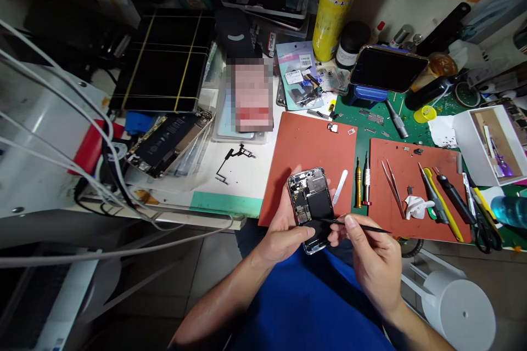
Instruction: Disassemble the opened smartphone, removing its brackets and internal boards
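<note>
An opened smartphone (319,203), its battery and circuit board exposed, lies tilted in my left hand (284,233). The fingers of that hand wrap around the phone's edge and the thumb presses on its lower part. My right hand (376,263) pinches a slim black pointed tool (370,227) between thumb and fingers. The tool's tip reaches over the middle of the phone, near the battery; whether it touches cannot be made out. Just beyond the phone, a pale serrated strip (340,186) rests on the left orange mat (308,148).
Two screwdrivers (362,178) lie between the mats. The right orange mat (382,159) bears tweezers (394,189), a crumpled tissue (415,207) and several pen-like tools. A phone (387,68) leans on a blue stand. White cables (82,164) hang at the left. A flex cable (233,160) lies on white.
</note>
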The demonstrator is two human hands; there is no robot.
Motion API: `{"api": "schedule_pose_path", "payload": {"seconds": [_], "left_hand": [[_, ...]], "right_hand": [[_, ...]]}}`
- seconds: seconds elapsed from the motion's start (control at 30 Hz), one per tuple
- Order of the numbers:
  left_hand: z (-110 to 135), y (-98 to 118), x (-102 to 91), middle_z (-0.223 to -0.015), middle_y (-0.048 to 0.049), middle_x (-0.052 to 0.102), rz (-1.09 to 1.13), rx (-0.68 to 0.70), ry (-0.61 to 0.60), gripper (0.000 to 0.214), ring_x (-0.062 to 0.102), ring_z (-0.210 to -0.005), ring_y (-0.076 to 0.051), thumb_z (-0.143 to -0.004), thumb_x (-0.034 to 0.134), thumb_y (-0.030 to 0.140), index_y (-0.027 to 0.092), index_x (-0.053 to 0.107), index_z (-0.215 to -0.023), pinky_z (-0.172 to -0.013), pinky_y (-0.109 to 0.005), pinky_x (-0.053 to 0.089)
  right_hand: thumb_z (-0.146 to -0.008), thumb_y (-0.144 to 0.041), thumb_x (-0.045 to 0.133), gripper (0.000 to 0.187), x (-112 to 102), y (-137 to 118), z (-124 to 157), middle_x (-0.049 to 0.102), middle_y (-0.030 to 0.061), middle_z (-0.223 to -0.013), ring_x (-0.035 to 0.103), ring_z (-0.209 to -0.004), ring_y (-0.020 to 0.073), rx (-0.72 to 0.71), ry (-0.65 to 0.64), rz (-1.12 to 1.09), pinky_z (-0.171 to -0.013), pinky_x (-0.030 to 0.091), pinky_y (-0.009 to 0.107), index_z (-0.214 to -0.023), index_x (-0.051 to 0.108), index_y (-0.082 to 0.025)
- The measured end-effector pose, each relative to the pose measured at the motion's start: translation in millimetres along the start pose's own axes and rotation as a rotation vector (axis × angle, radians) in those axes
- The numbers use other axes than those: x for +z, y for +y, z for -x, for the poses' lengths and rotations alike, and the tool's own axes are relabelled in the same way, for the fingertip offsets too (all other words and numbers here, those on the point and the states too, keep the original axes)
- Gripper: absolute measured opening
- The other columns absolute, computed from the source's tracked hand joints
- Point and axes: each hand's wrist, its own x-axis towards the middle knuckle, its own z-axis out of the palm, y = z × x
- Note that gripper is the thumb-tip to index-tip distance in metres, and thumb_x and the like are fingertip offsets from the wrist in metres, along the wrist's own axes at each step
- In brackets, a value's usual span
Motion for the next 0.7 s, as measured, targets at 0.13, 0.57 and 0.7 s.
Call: {"api": "schedule_pose_path", "payload": {"seconds": [0.13, 0.57, 0.7], "left_hand": [[0, 1, -0.8, -0.169, -0.0115, 0.046, 0.008, 0.006, -0.013, 0.118, 0.036, -0.158, -0.04, -0.082, 0.077, 0.011, 0.044, 0.005, -0.17, -0.127, -0.065, 0.031], [-1, -2, -0.2, -0.169, -0.0107, 0.044, -0.017, 0.038, -0.013, 0.11, 0.039, -0.157, -0.04, -0.086, 0.074, 0.01, 0.046, 0.011, -0.168, -0.123, -0.063, 0.037], [-2, -3, -4.5, -0.168, -0.011, 0.047, 0.002, 0.037, -0.05, 0.111, 0.041, -0.156, -0.04, -0.084, 0.074, 0.01, 0.045, 0.009, -0.168, -0.124, -0.064, 0.036]], "right_hand": [[-0.1, -0.036, 0.073, 0.02, 0, 2, -12, 0.081, 0.0084, -0.085, 0.075, -0.065, 0.0182, 0.09, 0.0, -0.151, -0.06, 0.065, 0.031, -0.101, 0.08, -0.017], [-0.102, -0.037, 0.071, 0.022, -2, -1, -6, 0.081, 0.0088, -0.088, 0.075, -0.07, 0.0187, 0.051, -0.048, -0.037, -0.067, 0.065, 0.033, -0.104, 0.08, -0.018], [-0.094, -0.042, 0.08, 0.026, -2, -3, -21, 0.08, 0.0089, -0.083, 0.073, -0.064, 0.0173, 0.272, -0.036, -0.272, -0.06, 0.062, 0.029, -0.099, 0.08, -0.017]]}}
